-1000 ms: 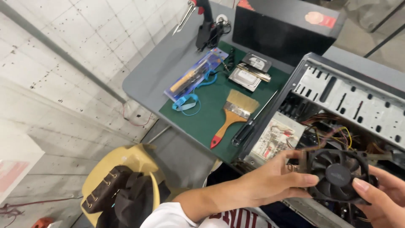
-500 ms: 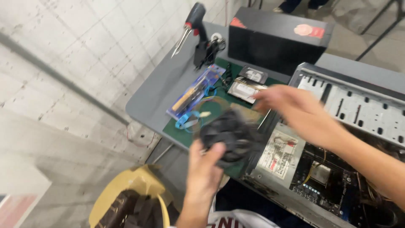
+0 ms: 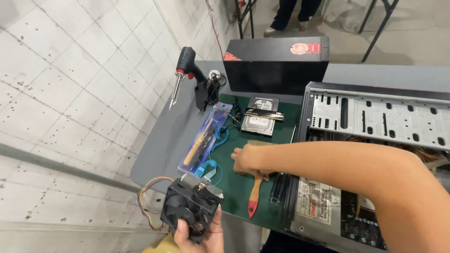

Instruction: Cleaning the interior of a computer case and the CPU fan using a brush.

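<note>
Matt black plastic fan (image 3: pixel 187 211) — ribbed metal fins; wooden brush handle (image 3: pixel 253 199)

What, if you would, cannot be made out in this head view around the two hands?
- Left hand: cut off by the bottom edge; only the fingers on the black cooler fan show.
- Paintbrush: its bristle end is hidden under the right hand, so the grasp is unclear.
- Open computer case: much of its interior is hidden by the right forearm.

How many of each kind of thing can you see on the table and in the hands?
Cooling fan, in the left hand: 1
Paintbrush, under the right hand: 1
Soldering gun: 1
Packaged tool: 1
Hard drive: 1
Black box: 1
Computer case: 1
Total: 7
</note>
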